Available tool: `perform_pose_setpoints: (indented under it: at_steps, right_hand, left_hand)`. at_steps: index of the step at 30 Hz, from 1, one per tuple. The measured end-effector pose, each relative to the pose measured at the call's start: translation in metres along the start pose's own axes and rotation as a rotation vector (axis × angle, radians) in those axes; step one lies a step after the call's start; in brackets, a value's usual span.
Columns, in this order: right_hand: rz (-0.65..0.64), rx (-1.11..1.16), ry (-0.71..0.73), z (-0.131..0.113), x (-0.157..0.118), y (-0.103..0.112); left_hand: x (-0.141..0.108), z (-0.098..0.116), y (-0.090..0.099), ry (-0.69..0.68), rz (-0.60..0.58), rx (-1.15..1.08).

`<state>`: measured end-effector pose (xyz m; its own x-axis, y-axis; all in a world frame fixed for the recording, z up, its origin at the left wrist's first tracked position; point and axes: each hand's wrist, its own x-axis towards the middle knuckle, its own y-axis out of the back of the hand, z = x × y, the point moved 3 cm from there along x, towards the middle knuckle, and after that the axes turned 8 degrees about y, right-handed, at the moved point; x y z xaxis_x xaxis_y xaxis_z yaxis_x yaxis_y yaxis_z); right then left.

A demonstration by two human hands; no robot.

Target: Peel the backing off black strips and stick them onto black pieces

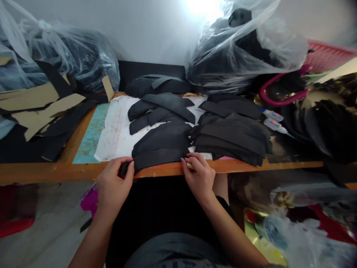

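Note:
A curved black piece point(158, 158) lies along the table's front edge, over other black pieces point(164, 137). My left hand point(115, 182) pinches its left end between thumb and fingers, where a dark bit shows under the fingers. At the right end, my right hand point(199, 175) has its fingers closed on the piece's corner, and a small pale item shows between those fingers. Behind them, more black pieces point(161, 108) lie crossed on white paper point(117, 126). A thick fanned stack of black pieces point(231, 134) is to the right.
Clear plastic bags point(240, 48) of dark material stand at the back. Black and tan scraps point(50, 108) cover the left of the wooden table point(64, 169). Small glue bottles point(275, 124), magenta-handled scissors point(284, 89) and a pink basket point(329, 56) are at the right.

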<state>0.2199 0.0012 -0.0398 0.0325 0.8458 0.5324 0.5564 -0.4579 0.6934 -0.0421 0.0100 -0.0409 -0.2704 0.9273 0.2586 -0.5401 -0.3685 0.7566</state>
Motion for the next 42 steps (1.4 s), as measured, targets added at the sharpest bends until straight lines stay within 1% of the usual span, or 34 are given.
perform_pose_setpoints:
  at_steps: [4,7,9,12,15,17,19,20,21,22,23,25,26,28,29,31,33,35,38,40,42]
  right_hand:
    - [-0.151,-0.144,-0.032,0.001,0.007,0.002]
    - [-0.263,-0.177,-0.068,0.006,0.013,0.004]
    - [-0.302,-0.163,-0.071,0.009,0.016,0.008]
    - [-0.272,-0.115,-0.047,0.008,0.016,0.017]
    - [-0.170,-0.054,-0.019,0.003,0.012,0.026]
    - [-0.125,-0.010,0.029,-0.003,0.008,0.027]
    - [-0.136,0.028,0.120,-0.010,0.004,0.023]
    - [-0.162,0.043,0.174,-0.014,0.003,0.020]
    - [-0.193,0.052,0.222,-0.019,0.001,0.016]
    - [-0.215,0.054,0.257,-0.022,0.000,0.012]
    - [-0.224,0.049,0.276,-0.026,0.000,0.009]
    - [-0.208,0.030,0.276,-0.030,0.004,0.003]
    - [-0.197,0.017,0.265,-0.032,0.006,0.000]
    - [-0.213,-0.014,0.244,-0.035,0.013,-0.006]
    - [-0.251,-0.034,0.236,-0.036,0.016,-0.009]
    - [-0.377,-0.089,0.220,-0.037,0.020,-0.015]
    - [-0.507,-0.164,0.190,-0.036,0.020,-0.019]
    - [-0.572,-0.238,0.154,-0.033,0.017,-0.019]
    - [-0.543,-0.319,0.076,-0.024,0.012,-0.012]
    - [-0.485,-0.347,-0.005,-0.014,0.010,-0.006]
    - [-0.414,-0.340,-0.076,-0.005,0.012,-0.001]
  left_hand:
    - [-0.001,0.008,0.003,-0.086,0.033,0.065]
    - [-0.002,0.013,0.004,-0.139,0.055,0.103]
    - [-0.004,0.017,0.004,-0.162,0.060,0.128]
    - [-0.008,0.022,0.003,-0.173,0.050,0.170]
    - [-0.010,0.022,0.003,-0.162,0.020,0.187]
    - [-0.011,0.022,0.005,-0.136,0.018,0.212]
    - [-0.014,0.025,0.007,-0.118,0.070,0.257]
    - [-0.017,0.029,0.008,-0.133,0.110,0.273]
    - [-0.022,0.035,0.008,-0.175,0.139,0.275]
    - [-0.029,0.043,0.005,-0.244,0.145,0.265]
    - [-0.036,0.052,0.000,-0.329,0.126,0.247]
    - [-0.050,0.068,-0.016,-0.492,0.014,0.220]
    - [-0.055,0.074,-0.025,-0.541,-0.037,0.224]
    - [-0.060,0.080,-0.040,-0.567,-0.081,0.242]
    - [-0.059,0.081,-0.045,-0.560,-0.082,0.251]
    - [-0.056,0.080,-0.049,-0.518,-0.080,0.270]
    - [-0.052,0.076,-0.049,-0.459,-0.092,0.297]
    - [-0.050,0.067,-0.046,-0.385,-0.105,0.319]
    - [-0.051,0.045,-0.035,-0.257,-0.074,0.337]
    - [-0.052,0.027,-0.028,-0.163,-0.012,0.352]
    - [-0.053,0.011,-0.023,-0.115,0.035,0.369]
